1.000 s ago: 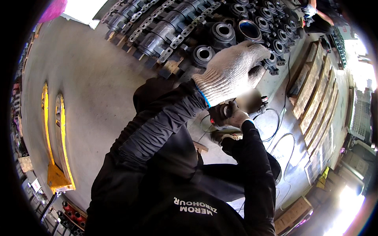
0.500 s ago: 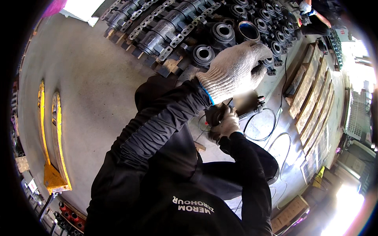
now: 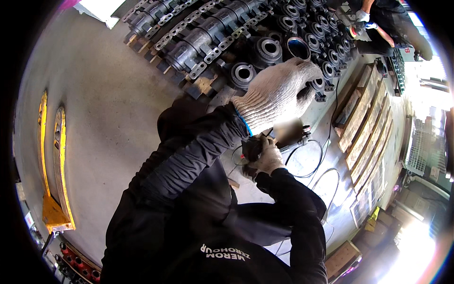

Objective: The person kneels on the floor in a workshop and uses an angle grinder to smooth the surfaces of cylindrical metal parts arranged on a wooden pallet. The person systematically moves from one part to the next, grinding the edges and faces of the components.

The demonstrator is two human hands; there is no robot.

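Observation:
My left hand [image 3: 283, 92], in a white knit glove with a blue-edged cuff, is raised close in front of the dark metal parts. Its fingers are curled, with a dark gap beneath them; whether anything is in them is hidden. Lower down and to the right, my right hand [image 3: 269, 157], also gloved, is closed round a dark, blocky object [image 3: 252, 147] whose kind I cannot make out. Just beyond that hand lies a dark piece [image 3: 305, 135], partly covered by a blurred patch. A black cable [image 3: 302, 146] loops on the floor beside it.
Rows of black ring-shaped parts [image 3: 243, 73] and long rollers with chain links [image 3: 203, 40] stand on pallets ahead. A wooden pallet [image 3: 364, 128] lies at the right. Yellow pallet-truck forks [image 3: 60, 156] are at the left. At the far right another person's gloved hand [image 3: 362, 16] holds a tool.
The whole view has shifted slightly, so the forks and the wooden pallet sit further left. More of the other person shows. Both my hands keep nearly the same pose.

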